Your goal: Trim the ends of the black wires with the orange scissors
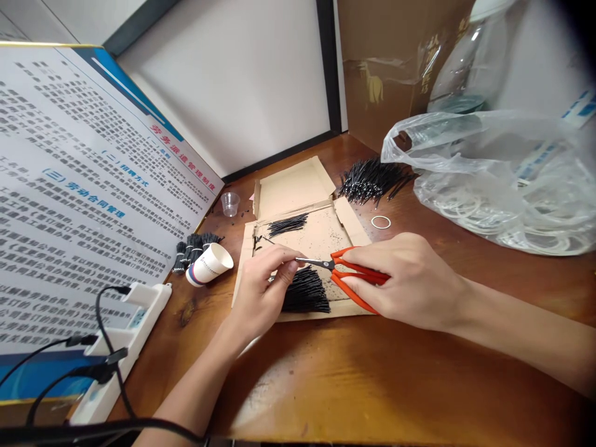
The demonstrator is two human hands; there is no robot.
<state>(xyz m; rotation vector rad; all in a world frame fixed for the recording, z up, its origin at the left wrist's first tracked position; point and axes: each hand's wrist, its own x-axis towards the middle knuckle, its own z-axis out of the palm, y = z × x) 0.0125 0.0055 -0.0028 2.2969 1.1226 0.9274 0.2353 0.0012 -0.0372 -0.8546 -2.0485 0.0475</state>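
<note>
In my right hand is a pair of scissors with orange-red handles and short metal blades. The blades look nearly closed, with their tips right at the fingertips of my left hand. Thumb and forefinger of that hand are pinched on a thin black wire, whose one end sticks out to the left; the rest is hidden by the fingers. Beneath the hands lies an opened cardboard box. A thick pile of short black wires rests on it near my left hand, and a smaller bunch lies further back.
A large heap of black wires lies behind, beside a clear plastic bag of white rings. One white ring is loose. Left are a tipped paper cup, tied black bundles, a clear cup and a power strip.
</note>
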